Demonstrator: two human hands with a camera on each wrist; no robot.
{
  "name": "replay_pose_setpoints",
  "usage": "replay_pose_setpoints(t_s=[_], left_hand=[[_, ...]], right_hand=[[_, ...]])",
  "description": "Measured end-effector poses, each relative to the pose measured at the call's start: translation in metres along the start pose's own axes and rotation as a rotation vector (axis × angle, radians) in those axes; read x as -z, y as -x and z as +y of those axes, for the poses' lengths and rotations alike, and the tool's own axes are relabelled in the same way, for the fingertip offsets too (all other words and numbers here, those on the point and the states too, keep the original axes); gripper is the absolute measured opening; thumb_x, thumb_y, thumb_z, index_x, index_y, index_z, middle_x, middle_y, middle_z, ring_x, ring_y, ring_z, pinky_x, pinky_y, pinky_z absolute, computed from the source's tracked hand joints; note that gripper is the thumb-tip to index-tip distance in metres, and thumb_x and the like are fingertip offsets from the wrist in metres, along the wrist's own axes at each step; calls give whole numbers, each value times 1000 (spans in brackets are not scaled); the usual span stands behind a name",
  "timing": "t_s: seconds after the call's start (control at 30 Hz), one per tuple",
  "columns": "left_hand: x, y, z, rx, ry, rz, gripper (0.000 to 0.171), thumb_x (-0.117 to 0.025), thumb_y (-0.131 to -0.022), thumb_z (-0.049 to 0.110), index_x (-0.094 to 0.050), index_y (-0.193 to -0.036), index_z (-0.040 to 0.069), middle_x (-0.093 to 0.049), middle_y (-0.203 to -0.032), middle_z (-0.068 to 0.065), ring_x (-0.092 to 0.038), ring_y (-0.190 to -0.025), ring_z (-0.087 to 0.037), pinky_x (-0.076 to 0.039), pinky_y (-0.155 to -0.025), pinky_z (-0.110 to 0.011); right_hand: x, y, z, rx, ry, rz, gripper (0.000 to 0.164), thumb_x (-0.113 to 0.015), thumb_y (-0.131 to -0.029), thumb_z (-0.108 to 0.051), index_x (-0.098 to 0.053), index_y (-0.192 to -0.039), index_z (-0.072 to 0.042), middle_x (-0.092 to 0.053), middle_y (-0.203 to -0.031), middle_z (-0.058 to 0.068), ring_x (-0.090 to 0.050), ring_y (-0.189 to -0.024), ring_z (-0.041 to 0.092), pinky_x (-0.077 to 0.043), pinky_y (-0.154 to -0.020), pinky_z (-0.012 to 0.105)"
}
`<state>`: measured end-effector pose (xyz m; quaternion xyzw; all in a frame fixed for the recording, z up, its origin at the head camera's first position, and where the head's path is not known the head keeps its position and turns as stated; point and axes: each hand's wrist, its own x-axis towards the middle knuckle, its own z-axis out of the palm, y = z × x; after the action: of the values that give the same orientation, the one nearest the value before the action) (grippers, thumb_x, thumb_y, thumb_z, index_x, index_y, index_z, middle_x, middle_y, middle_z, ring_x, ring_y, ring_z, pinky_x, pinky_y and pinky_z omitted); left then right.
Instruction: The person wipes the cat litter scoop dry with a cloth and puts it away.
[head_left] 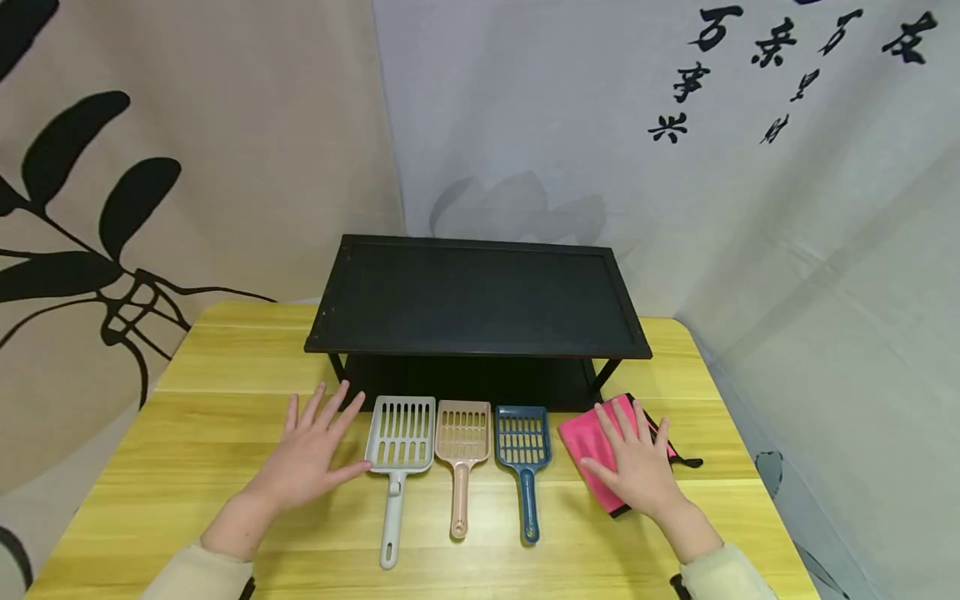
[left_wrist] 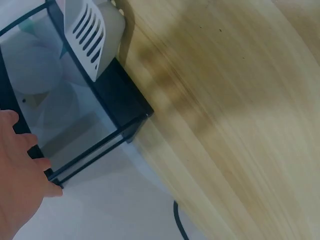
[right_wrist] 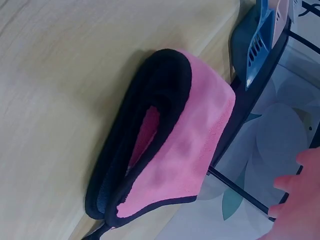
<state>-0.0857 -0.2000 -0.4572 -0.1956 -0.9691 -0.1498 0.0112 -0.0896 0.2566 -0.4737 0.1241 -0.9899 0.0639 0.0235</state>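
Observation:
Three slotted litter scoops lie in a row on the table, handles toward me: a white one [head_left: 393, 517], a beige-pink one [head_left: 460, 500] and a blue one [head_left: 528, 504]. To their left, my left hand [head_left: 303, 462] is held with fingers spread, its thumb tip overlapping the white scoop's edge in the head view. My right hand [head_left: 637, 467] spreads its fingers above a folded pink cloth [head_left: 581, 435] with black edging. The right wrist view shows that cloth [right_wrist: 200, 125] folded over in layers, the fingers apart from it. Neither hand grips anything.
A black two-tier rack [head_left: 480, 296] stands behind the scoops, whose heads reach its lower shelf. The wooden table [head_left: 225, 375] has rounded far corners. Fabric curtains [head_left: 525, 108] with leaf prints and dark characters hang behind and beside it.

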Motion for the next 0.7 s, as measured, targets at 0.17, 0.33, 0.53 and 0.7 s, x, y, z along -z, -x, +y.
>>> replay_pose_setpoints(t_s=[0.17,0.33,0.53,0.7], left_hand=[[-1,1,-1,-1,-9,0,89,-59,-82,56,-18,-151,18,-14,-155,-20,-8,-139,-50,8,-109,-63],[0,1,-1,-1,-7,-4,89,-59,-83,55,-16,-151,18,-12,-155,-19,-7,-139,-50,12,-110,-61],[-2,1,-1,-1,-13,5,90,-63,-82,51,-16,-151,18,-13,-155,-19,-7,-139,-50,11,-109,-62],[-9,2,-2,8,-22,21,98,-64,-79,54,-12,-151,14,-16,-154,-21,-9,-138,-52,9,-107,-67]], right_hand=[[1,0,-1,-4,-19,1,80,-62,-82,-51,-33,-145,-12,-31,-148,20,-14,-137,50,-6,-101,76],[1,0,0,-1,-17,-1,80,-61,-83,-52,-33,-146,-12,-30,-149,20,-13,-138,49,-5,-101,75],[-1,-1,1,-6,-10,2,80,-62,-82,-51,-33,-146,-11,-30,-149,20,-13,-138,49,-5,-101,76],[-1,-1,2,-21,-25,-6,81,-62,-82,-51,-32,-146,-11,-30,-149,21,-12,-138,49,-4,-101,76]])
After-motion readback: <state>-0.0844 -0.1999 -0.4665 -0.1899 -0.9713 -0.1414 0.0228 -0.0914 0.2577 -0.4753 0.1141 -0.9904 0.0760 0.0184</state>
